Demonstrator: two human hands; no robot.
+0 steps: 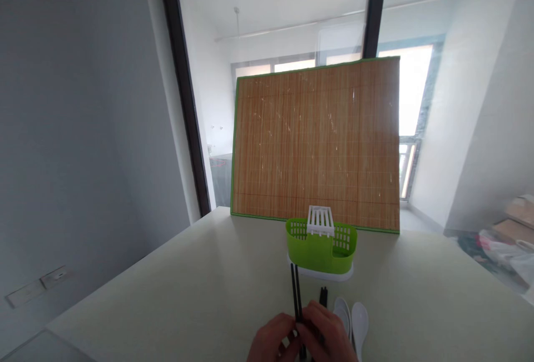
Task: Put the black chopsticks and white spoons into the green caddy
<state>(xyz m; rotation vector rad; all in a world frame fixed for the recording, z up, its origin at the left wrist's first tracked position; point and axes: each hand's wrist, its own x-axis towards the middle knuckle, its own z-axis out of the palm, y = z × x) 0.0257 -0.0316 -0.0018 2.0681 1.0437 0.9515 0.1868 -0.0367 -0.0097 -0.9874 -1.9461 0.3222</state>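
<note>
Two black chopsticks [295, 292] point up and away from me, held at their lower part between both hands. My left hand [275, 337] pinches them from the left; my right hand [326, 333] has its fingers closed round them from the right. More black chopsticks [324, 295] lie on the table just beyond my right hand, partly hidden by it. White spoons [360, 320] lie beside that hand on the right. Farther off stands a green basket [311, 253] with a white slatted piece [320, 219] on its rim and a white tray [329, 276] beneath.
A brown bamboo mat [315, 145] with green edging stands upright behind the basket on the pale table [200, 284]. Behind it is a glass partition with dark frames. Boxes and plastic bags [511, 248] are at the far right, beyond the table.
</note>
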